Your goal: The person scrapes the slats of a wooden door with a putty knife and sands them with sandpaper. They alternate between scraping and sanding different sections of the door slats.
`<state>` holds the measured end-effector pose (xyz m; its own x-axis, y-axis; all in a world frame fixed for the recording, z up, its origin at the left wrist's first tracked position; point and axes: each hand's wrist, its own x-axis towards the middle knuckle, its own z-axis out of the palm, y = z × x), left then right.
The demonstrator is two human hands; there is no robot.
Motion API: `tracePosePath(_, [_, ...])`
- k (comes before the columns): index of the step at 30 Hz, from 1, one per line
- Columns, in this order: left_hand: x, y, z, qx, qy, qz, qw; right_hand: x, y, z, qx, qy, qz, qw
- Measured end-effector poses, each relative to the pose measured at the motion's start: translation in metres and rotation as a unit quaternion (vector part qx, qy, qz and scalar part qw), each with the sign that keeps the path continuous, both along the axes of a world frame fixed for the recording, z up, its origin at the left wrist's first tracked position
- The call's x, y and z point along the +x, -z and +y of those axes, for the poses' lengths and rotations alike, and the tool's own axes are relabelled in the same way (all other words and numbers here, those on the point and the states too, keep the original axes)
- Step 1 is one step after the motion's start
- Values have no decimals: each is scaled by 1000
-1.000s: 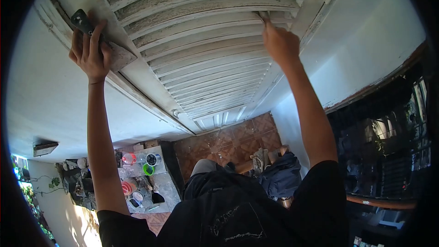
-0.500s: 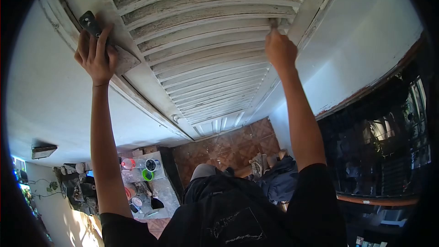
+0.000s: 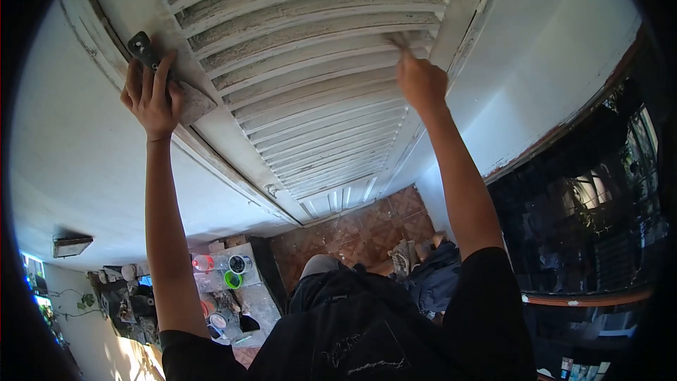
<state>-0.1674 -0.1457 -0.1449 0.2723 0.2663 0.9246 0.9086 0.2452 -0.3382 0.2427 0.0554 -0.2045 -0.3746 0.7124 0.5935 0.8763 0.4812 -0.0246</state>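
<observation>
Here my left hand [image 3: 153,102] grips a dark-handled scraper [image 3: 196,104] against the door stile [image 3: 229,142], my right hand [image 3: 423,85] pinching a blurred thin tool [image 3: 399,41] near the right end of the louvre slats [image 3: 303,54], where light, lengthwise strokes should work best.

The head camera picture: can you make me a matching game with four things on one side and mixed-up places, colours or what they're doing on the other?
Things:
1. left hand
2. right hand
3. round green item
4. floor tiles

Clues:
A. reddish-brown and patterned
B. gripping a blurred tool by the slats
C. on the cluttered table
D. holding a dark-handled scraper

Pairs: 1-D, 2-B, 3-C, 4-A
</observation>
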Motion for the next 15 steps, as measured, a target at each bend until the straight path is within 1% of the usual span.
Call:
tracePosePath(1, [-1,0,0,7,-1,1,1000,4,-1,8,2,28,19,999])
tracePosePath(4, [-5,4,0,4,-27,-4,1000,-31,23,2,13,7,27,1000])
tracePosePath(5, [-5,3,0,0,-27,-4,1000,-44,14,-26,40,-43,43,997])
tracePosePath(6, [-4,3,0,-7,-25,-3,1000,-38,12,-26,42,-41,45,997])
tracePosePath(8, [-2,6,-3,-13,-22,-2,1000,-18,9,-15,66,-82,-8,994])
tracePosePath(10, [0,-4,-8,-8,-20,3,1000,12,17,26,25,81,22,996])
tracePosePath(12, [2,-10,-17,-67,-19,-13,997,30,20,37,54,57,66,995])
tracePosePath(13, [-2,-17,-18,-61,2,20,998,28,20,29,57,63,72,994])
tracePosePath(14, [-7,-26,-15,-57,6,23,998,22,23,19,31,59,82,994])
tracePosePath(15, [-9,-40,-16,-59,13,53,997,21,24,9,2,55,89,995])
